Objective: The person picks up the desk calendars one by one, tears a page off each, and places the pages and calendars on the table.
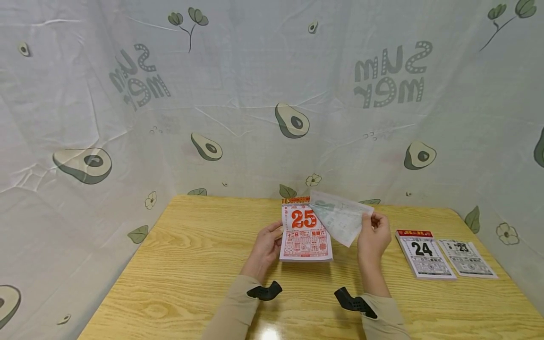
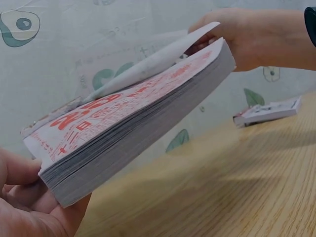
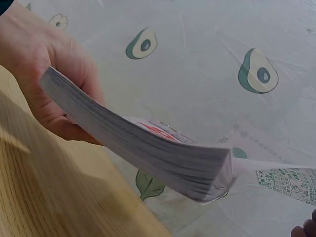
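A thick tear-off calendar [image 1: 302, 236] with a red 25 on its top page is held up off the table by my left hand [image 1: 267, 243], which grips its left edge. My right hand [image 1: 374, 236] pinches the lower right corner of a thin sheet [image 1: 340, 218] with green print, pulled up and to the right of the pad. Near the red and gold header the sheet meets the pad; whether it is still attached there I cannot tell. In the left wrist view the thick page block [image 2: 143, 123] tilts, with my left hand [image 2: 34, 202] at its near corner.
To the right on the wooden table [image 1: 191, 245] lie a smaller calendar pad [image 1: 425, 255] showing 24 and, beside it, a loose sheet [image 1: 466, 259] showing 23. A pale curtain [image 1: 255, 141] with avocado prints hangs behind and at the sides.
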`<state>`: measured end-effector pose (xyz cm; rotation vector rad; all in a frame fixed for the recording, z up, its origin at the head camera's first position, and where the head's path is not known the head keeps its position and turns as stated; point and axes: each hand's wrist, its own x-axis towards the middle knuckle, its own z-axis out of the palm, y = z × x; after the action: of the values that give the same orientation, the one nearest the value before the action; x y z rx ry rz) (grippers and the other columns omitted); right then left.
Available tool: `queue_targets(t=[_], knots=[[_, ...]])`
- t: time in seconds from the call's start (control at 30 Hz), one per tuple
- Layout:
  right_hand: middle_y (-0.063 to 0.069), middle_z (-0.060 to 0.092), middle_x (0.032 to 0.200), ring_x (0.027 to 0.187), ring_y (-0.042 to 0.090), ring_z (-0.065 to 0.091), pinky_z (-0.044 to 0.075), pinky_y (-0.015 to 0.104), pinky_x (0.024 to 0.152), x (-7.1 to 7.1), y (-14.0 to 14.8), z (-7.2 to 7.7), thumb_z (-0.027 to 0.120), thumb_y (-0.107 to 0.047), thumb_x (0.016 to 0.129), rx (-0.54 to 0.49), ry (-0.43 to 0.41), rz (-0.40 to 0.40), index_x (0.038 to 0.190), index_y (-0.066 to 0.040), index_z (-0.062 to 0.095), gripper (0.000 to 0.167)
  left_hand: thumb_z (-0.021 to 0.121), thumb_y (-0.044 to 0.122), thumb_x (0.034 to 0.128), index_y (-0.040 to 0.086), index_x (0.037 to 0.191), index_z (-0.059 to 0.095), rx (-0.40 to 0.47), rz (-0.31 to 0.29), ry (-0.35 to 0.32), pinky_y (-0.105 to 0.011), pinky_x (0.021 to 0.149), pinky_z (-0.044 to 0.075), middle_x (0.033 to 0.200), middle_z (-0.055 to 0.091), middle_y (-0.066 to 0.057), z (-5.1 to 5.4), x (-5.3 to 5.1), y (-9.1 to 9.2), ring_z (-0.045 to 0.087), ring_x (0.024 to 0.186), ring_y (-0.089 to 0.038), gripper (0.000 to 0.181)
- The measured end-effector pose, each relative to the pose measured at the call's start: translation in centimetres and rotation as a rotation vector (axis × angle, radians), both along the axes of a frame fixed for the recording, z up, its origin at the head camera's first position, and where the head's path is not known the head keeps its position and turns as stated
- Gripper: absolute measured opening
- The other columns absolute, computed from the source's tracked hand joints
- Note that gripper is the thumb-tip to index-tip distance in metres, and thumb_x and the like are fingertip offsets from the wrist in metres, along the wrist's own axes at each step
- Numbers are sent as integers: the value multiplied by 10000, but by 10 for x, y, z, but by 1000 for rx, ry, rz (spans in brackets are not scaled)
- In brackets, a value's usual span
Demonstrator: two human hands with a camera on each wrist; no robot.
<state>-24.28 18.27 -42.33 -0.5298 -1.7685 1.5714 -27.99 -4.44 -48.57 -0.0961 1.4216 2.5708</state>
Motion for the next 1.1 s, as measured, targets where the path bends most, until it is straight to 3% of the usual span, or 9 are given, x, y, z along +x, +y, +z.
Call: queue_targets(t=[0.6, 0.83, 0.97, 1.1], knots=[[-74, 493, 894, 825, 22, 454, 384, 145, 707, -1, 0, 0, 551, -193, 981, -2, 35, -10, 1052, 37, 558, 240, 461, 5, 998, -115, 1371, 446, 1, 6, 4, -202, 664, 548, 920, 713, -18, 4, 2, 0, 696, 728, -68, 392], [-73, 485, 875, 797, 29, 454, 383, 133, 685, -1, 4, 2, 558, -174, 974, -34, 51, -18, 991, -24, 568, 151, 461, 1, 995, -105, 1378, 452, -24, 8, -10, -204, 665, 551, 958, 717, -54, 6, 1, -1, 697, 729, -76, 397], [-61, 491, 880, 797, 37, 460, 389, 124, 679, -1, 5, 3, 557, -163, 974, -48, 43, -5, 960, -86, 565, 79, 458, 3, 997, -96, 1377, 455, -32, 3, -12, -216, 664, 554, 958, 714, -52, 7, 1, -2, 700, 733, -84, 393], [-45, 498, 893, 813, 41, 467, 396, 112, 678, 0, 7, 4, 564, -158, 970, -39, 23, 30, 991, -58, 571, 103, 467, 25, 1001, -78, 1374, 465, -63, -6, -2, -225, 661, 551, 947, 711, -38, 6, 1, -5, 695, 738, -91, 387]])
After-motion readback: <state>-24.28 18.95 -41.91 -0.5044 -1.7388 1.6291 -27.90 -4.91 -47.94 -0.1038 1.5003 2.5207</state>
